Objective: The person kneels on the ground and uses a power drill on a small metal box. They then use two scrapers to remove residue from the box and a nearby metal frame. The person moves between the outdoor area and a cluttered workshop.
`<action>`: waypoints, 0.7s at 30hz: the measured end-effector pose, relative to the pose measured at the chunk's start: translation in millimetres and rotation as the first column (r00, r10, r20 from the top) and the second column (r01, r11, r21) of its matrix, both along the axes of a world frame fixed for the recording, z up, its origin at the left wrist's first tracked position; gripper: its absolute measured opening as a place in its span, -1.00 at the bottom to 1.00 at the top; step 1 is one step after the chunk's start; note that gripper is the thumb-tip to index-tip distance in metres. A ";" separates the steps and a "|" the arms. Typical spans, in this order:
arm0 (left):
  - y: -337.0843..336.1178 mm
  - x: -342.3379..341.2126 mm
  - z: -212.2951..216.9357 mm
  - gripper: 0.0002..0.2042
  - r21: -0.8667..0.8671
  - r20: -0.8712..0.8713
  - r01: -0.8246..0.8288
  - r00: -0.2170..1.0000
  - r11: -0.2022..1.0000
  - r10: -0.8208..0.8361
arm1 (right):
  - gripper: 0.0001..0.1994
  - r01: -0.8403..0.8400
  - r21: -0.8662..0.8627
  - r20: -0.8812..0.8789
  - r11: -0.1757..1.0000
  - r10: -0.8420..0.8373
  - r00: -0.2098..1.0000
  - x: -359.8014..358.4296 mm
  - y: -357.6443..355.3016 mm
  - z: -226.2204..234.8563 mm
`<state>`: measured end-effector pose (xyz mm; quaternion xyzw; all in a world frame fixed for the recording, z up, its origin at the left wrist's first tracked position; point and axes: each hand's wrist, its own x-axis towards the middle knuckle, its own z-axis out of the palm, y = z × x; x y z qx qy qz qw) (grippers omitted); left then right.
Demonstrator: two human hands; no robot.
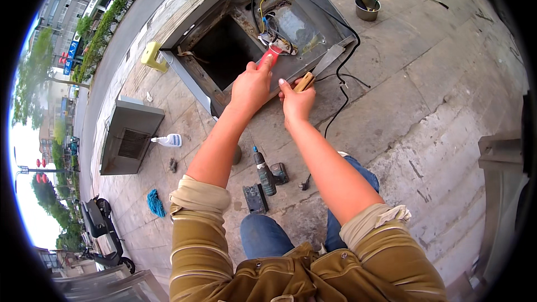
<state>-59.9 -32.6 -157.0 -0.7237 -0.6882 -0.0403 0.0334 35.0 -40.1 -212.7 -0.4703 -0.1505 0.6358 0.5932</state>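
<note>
In front of me lies a grey metal appliance housing (204, 86), its inside exposed, with a dark square opening, a shiny metal plate and loose wires (267, 19). My left hand (251, 85) is closed around a red-handled tool (269, 57), the index finger stretched along it. Its far end reaches the grimy patch by the wires; what kind of head it has is unclear. At the housing's near edge my right hand (296, 99) grips the wooden handle of a scraper (305, 81). The scraper's broad flat blade points away to the right, close to the rim.
A cordless drill (265, 173) stands near my knees beside a dark battery-like block (255, 198). A black cable (348, 56) trails off the housing. Around lie a spray bottle (168, 140), blue cloth (156, 203), vented grey panel (132, 134), yellow stool (154, 57) and metal pot (367, 8).
</note>
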 end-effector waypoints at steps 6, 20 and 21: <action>20.2 -5.0 -1.6 -0.59 0.082 0.028 0.089 0.995 0.993 -0.091 | -0.64 -0.009 0.010 0.001 1.000 0.009 1.000 -1.8 -3.7 -0.7; 61.7 34.8 -2.3 -0.63 0.091 0.090 0.018 0.996 0.996 -0.026 | -0.73 -0.010 0.027 -0.050 1.000 0.011 0.999 5.8 -6.0 2.4; 66.6 37.9 -2.8 -0.63 0.095 0.081 -0.002 0.997 0.996 -0.006 | -0.74 -0.006 0.026 -0.056 1.000 0.008 0.998 6.0 -5.7 2.1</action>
